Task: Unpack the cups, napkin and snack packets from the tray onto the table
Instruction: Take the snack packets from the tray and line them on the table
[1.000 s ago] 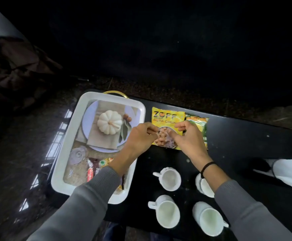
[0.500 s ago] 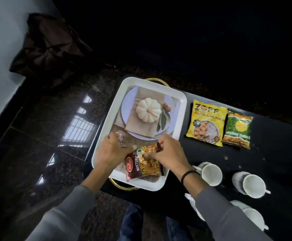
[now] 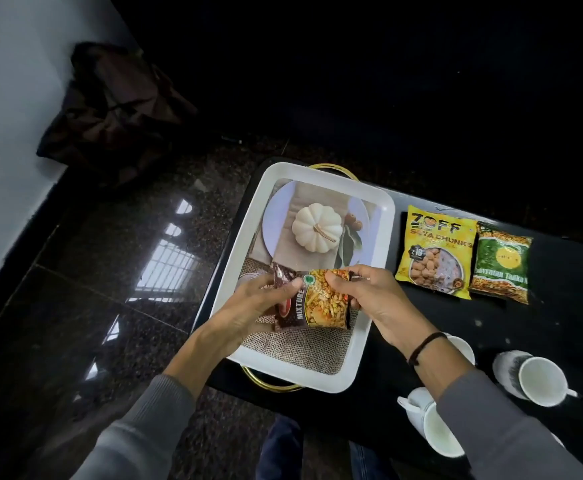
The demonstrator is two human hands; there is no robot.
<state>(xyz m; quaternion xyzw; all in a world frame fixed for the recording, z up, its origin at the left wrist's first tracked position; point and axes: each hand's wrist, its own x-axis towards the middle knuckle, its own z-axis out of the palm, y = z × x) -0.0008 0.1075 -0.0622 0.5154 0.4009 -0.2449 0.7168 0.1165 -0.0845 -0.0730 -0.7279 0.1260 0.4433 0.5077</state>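
Both hands hold a brown and yellow mixture snack packet (image 3: 312, 303) just above the near half of the white tray (image 3: 245, 237). My left hand (image 3: 248, 306) pinches its left edge and my right hand (image 3: 369, 299) grips its top right corner. The tray has gold handles and a printed pumpkin picture on its floor. On the black table (image 3: 543, 323) to the right lie a yellow soya chunks packet (image 3: 435, 251) and a green packet (image 3: 501, 268) side by side. White cups stand at the near right: one cup (image 3: 536, 379), another cup (image 3: 432, 427), and one partly hidden behind my right wrist.
A dark bag (image 3: 117, 109) slumps against the white wall at the far left. Glossy dark floor (image 3: 92, 306) lies left of the table. The tray's left rim sits at the table's left edge. My knees show below the table's near edge.
Both hands left the yellow packet on the table, reached into the tray, took hold of the mixture packet and have lifted it off the tray floor. The view shifted left.
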